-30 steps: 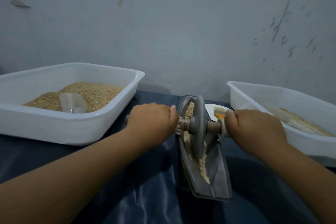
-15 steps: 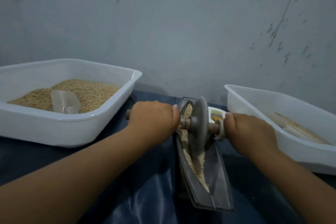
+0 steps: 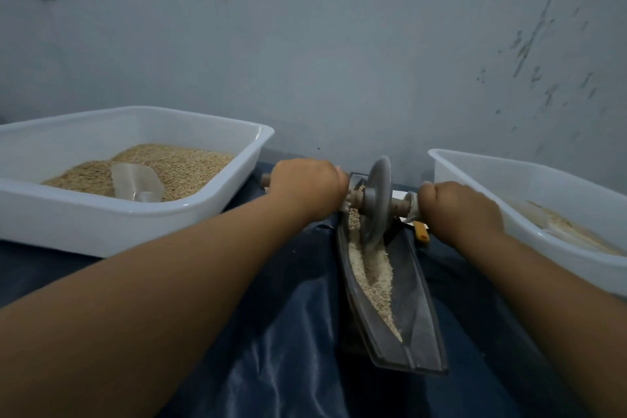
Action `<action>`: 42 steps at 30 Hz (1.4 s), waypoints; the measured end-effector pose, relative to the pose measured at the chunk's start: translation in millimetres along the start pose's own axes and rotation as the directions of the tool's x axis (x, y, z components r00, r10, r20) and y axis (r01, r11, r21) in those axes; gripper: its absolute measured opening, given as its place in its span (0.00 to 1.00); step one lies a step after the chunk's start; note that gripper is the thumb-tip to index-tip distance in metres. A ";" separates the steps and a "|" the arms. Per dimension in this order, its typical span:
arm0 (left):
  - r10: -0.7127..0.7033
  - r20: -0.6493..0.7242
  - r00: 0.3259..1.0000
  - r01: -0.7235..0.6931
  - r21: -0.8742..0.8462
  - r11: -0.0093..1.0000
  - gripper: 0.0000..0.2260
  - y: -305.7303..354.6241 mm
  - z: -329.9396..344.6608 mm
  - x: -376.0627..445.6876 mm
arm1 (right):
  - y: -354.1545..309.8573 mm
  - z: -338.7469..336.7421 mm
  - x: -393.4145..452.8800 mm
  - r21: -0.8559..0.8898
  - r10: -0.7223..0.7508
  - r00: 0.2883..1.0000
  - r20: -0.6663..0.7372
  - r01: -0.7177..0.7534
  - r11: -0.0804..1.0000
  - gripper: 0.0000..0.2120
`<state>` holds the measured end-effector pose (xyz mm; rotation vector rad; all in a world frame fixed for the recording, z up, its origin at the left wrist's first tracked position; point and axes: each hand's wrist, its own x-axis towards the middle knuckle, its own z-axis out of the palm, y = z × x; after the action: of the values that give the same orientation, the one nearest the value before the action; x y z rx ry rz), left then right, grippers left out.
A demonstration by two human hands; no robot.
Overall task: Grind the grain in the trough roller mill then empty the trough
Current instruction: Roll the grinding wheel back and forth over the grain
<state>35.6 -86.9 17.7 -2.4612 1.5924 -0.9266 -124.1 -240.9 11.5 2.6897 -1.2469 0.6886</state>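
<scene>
Hands: my left hand and right hand clamp the axle ends for even pressing.
Wheel: between them, upright in the trough.

Count, head view. White plastic tubs: two, the left tub holding whole grain and the right tub holding a thin pale layer. Clear scoops: one scoop, lying in the left tub. Dark troughs: one trough. Grey roller wheels: one wheel on one axle. Hands: two, left hand and right hand, one on each axle end. Small orange-yellow items: one orange item, kind not discernible.
</scene>
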 end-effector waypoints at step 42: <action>0.001 -0.018 1.000 0.000 0.050 0.999 0.10 5.6 5.4 -10.0 | 3.1 1.5 -0.8 0.025 -0.039 0.995 -0.095 0.042 0.999 0.22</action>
<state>31.1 -82.3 6.8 -2.4258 1.5552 -0.9794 -126.3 -242.7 9.5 2.6614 -1.1658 0.8233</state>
